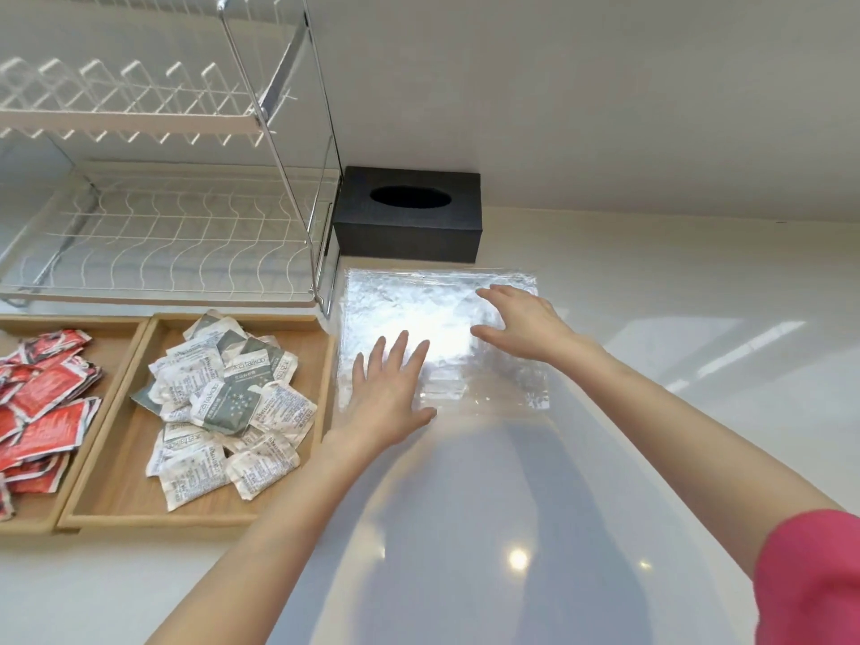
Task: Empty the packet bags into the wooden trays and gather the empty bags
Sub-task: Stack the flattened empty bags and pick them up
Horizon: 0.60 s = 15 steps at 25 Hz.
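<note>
Now I am at the gathering step, as I judge it: both wooden trays already hold loose packets, and the clear plastic bags (442, 337) lie flat and empty on the white counter (651, 318), just right of the right tray (116, 505) and in front of a black tissue box (407, 214). They look like a stack of more than one bag, though I cannot count the layers.

My left hand (388, 398) rests palm-down on the near left part of the stack, fingers (395, 353) straight and spread. My right hand (521, 325) presses the far right part, its fingers also extended and flat. Neither hand grips anything; both only flatten the plastic.

The next move, I think, calls for squaring the edges and then pinching the stack along one side to lift it as one, since thin slippery film will slide apart if pushed unevenly.

The grey and white packets (228, 402) in the right tray carry the word "taikoo"; the smaller print is too fine to read. The red packets (42, 407) fill the left tray (116, 335), and their writing I cannot make out.
</note>
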Each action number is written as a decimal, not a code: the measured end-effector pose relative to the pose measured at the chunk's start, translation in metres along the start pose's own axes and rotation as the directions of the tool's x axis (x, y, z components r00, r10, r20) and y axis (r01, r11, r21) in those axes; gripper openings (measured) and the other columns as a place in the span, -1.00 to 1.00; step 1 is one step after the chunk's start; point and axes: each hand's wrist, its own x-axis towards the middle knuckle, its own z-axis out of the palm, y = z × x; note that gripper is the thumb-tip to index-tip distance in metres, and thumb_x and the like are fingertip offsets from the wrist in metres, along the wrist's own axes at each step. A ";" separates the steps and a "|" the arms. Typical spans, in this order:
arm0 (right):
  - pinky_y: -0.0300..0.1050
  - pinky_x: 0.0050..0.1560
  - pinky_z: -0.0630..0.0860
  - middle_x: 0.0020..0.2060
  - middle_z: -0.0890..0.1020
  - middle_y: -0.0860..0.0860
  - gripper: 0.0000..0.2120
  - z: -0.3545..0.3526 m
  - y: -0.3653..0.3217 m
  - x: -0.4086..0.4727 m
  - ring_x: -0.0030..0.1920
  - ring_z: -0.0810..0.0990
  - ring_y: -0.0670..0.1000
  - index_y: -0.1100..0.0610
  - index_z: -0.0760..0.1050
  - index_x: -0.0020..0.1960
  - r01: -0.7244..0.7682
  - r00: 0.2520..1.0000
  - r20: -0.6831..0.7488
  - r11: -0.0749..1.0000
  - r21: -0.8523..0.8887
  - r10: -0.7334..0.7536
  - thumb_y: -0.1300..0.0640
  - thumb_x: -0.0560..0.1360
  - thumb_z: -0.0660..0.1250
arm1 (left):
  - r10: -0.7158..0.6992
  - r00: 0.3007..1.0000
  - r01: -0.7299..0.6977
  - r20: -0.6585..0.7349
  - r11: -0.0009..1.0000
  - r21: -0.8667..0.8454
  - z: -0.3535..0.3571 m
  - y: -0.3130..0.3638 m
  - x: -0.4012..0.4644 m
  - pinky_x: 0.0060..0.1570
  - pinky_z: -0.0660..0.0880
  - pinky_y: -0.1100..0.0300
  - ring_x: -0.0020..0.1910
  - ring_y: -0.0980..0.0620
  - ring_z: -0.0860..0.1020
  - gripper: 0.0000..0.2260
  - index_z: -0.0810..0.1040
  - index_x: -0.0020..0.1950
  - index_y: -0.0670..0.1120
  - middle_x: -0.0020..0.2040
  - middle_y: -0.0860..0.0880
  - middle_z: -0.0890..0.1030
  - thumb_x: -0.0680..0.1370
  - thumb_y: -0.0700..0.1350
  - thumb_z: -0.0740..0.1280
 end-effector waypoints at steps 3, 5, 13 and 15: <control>0.07 0.43 0.10 0.47 0.20 0.11 -0.42 -0.001 0.008 0.034 0.46 0.16 0.11 0.10 0.13 0.45 0.016 1.000 -0.012 1.000 -0.014 -0.016 -0.04 0.51 0.21 | 0.016 0.999 -0.018 0.038 0.998 0.052 0.010 0.001 0.015 0.41 -0.24 -0.14 0.49 -0.14 -0.22 -0.24 -0.14 0.48 0.07 0.53 -0.05 -0.17 0.45 0.12 0.28; 0.09 0.44 0.05 0.48 0.17 0.12 -0.37 0.001 0.013 0.053 0.47 0.12 0.12 0.10 0.10 0.45 0.028 1.000 -0.005 0.998 -0.057 -0.028 -0.06 0.49 0.25 | 0.012 0.998 -0.014 0.069 1.000 0.026 0.015 -0.001 0.024 0.40 -0.22 -0.16 0.49 -0.14 -0.21 -0.25 -0.11 0.48 0.07 0.53 -0.05 -0.14 0.45 0.12 0.28; 0.10 0.29 0.23 0.26 0.34 0.17 -0.21 0.009 0.025 0.101 0.29 0.27 0.20 0.08 0.22 0.37 -0.018 0.996 0.086 0.994 -0.105 0.027 -0.15 0.26 0.44 | 0.000 0.991 0.006 0.135 0.999 -0.044 0.014 -0.009 0.040 0.40 -0.10 -0.24 0.48 -0.11 -0.15 -0.32 0.08 0.44 0.11 0.52 -0.01 -0.03 0.40 0.11 0.34; 0.10 0.23 0.29 0.24 0.33 0.15 -0.22 0.009 0.026 0.105 0.28 0.26 0.19 0.07 0.24 0.33 -0.039 0.992 0.115 0.997 -0.073 0.047 -0.16 0.23 0.46 | -0.001 0.989 0.006 0.146 0.999 -0.035 0.014 -0.010 0.041 0.40 -0.11 -0.24 0.48 -0.10 -0.16 -0.31 0.07 0.44 0.13 0.52 0.01 -0.04 0.40 0.12 0.34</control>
